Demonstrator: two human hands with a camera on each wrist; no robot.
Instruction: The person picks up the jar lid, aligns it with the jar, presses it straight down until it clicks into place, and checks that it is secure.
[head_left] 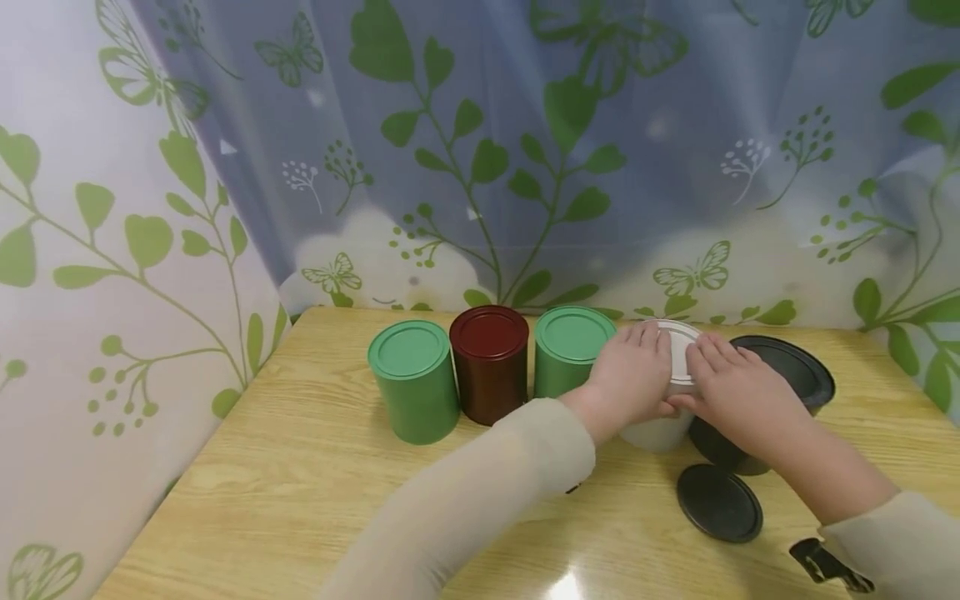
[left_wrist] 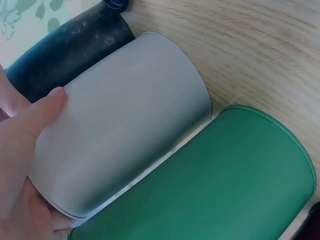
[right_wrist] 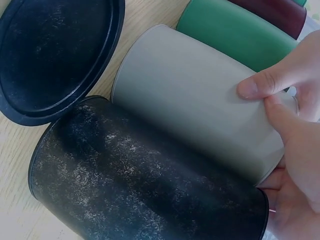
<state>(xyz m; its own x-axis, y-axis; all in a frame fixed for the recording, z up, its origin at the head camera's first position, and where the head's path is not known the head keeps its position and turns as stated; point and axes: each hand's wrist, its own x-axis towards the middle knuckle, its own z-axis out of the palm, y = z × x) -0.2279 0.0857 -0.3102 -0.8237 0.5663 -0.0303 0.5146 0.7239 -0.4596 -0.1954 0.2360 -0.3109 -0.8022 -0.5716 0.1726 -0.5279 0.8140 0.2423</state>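
Observation:
A white can (head_left: 660, 435) with a white lid (head_left: 681, 350) stands upright on the wooden table between both hands. My left hand (head_left: 633, 375) lays its fingers over the lid's left side, its thumb against the can's wall. From the right, my right hand (head_left: 738, 387) does the same, and in the right wrist view its thumb (right_wrist: 257, 86) presses the white wall near the top. Close by on the left is a green can (left_wrist: 210, 185). On the other side stands a black can (right_wrist: 145, 170) with a scuffed wall, partly hidden by my right forearm in the head view.
A loose black lid (head_left: 720, 502) lies on the table (head_left: 300, 500) in front of the black can. Further left are a dark red can (head_left: 490, 367) and another green can (head_left: 415, 383). A leaf-patterned curtain (head_left: 465, 167) hangs behind the table's back edge.

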